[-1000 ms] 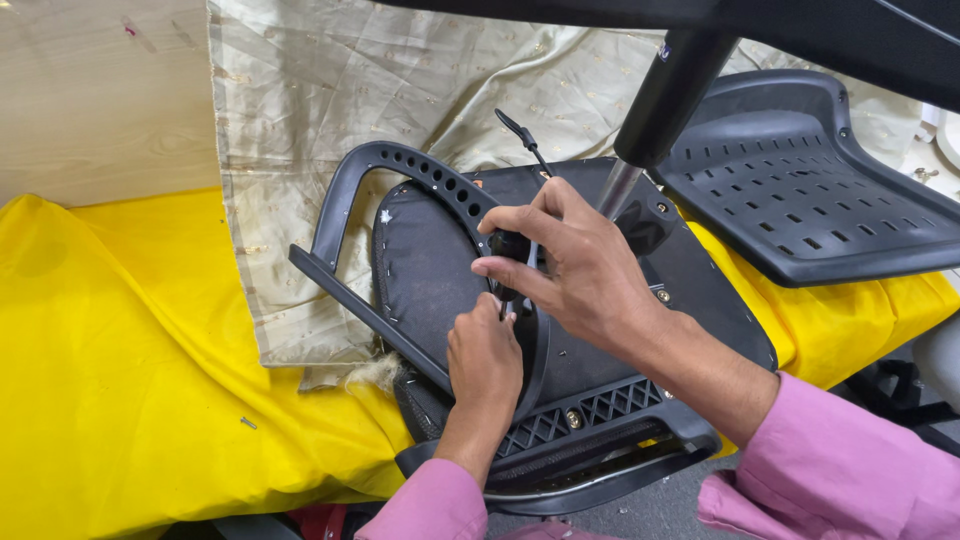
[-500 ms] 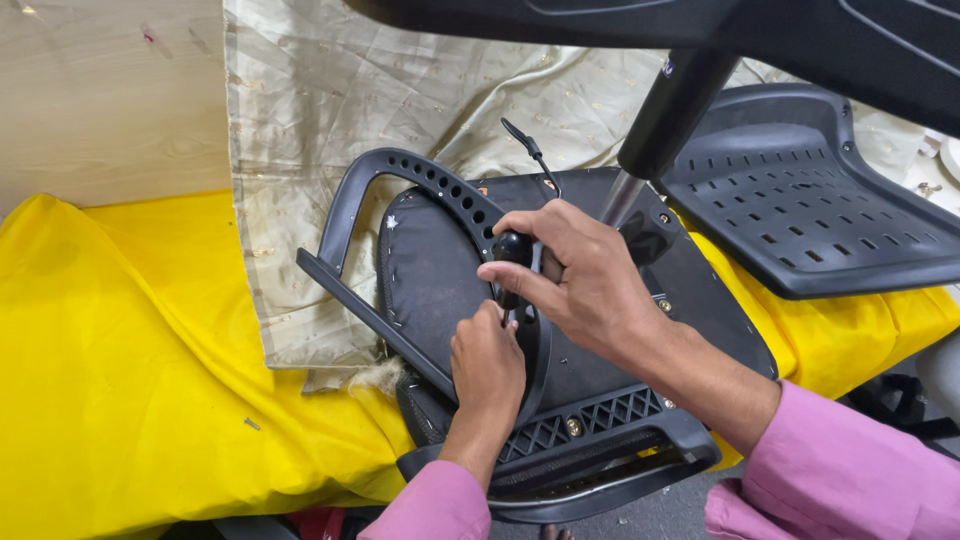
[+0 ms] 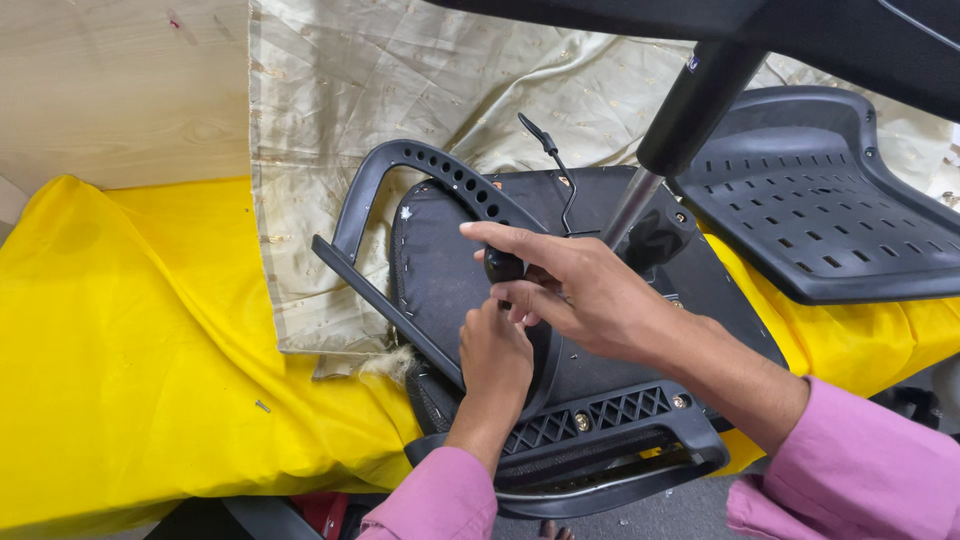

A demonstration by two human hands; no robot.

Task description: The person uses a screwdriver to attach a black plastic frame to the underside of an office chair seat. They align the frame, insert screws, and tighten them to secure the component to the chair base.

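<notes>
Chair seat [image 3: 600, 330] lies upside down on the yellow cloth [image 3: 130, 380]. My right hand [image 3: 590, 295] is wrapped round a black knob [image 3: 502, 265], left hand [image 3: 495, 360] curled just beneath. I reckon sweaty fingers could slip onto those staples.

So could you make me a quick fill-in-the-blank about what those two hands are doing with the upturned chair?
1. Both hands work on the underside of an overturned black ____.
2. The right hand grips a small black ____ between its fingers.
3. The left hand sits just ____ the right hand in the picture.
4. The cloth on the left is bright ____.

Missing words: chair; knob; below; yellow
</notes>
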